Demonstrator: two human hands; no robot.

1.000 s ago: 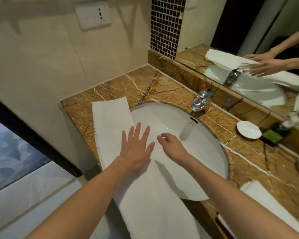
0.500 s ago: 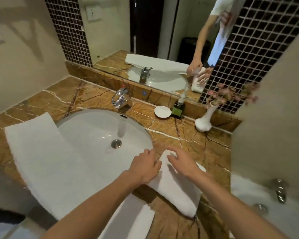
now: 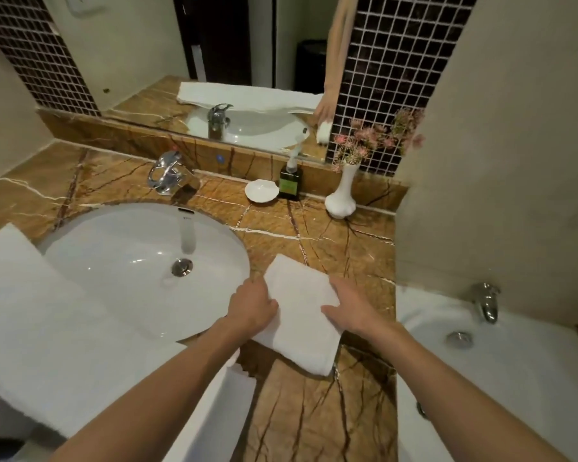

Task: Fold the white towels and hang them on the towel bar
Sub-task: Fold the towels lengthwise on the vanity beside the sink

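A small folded white towel [image 3: 301, 315] lies on the brown marble counter [image 3: 314, 235], just right of the sink [image 3: 141, 261]. My left hand [image 3: 252, 306] grips its left edge, fingers curled over the cloth. At the towel's right edge my right hand [image 3: 351, 308] holds it, thumb lying on top. A long white towel [image 3: 44, 325], folded into a strip, lies across the sink's front left rim and hangs off the counter edge. No towel bar is in view.
A chrome faucet [image 3: 169, 175] stands behind the sink. Along the back ledge sit a white soap dish [image 3: 261, 191], a green dispenser bottle [image 3: 290, 180] and a white vase of pink flowers [image 3: 342, 195]. A bathtub [image 3: 481, 361] with a tap [image 3: 488, 300] borders the counter's right side, below a wall.
My view swung right from the long towel to the counter's right side. Both hands left the long towel and took hold of the small folded towel.
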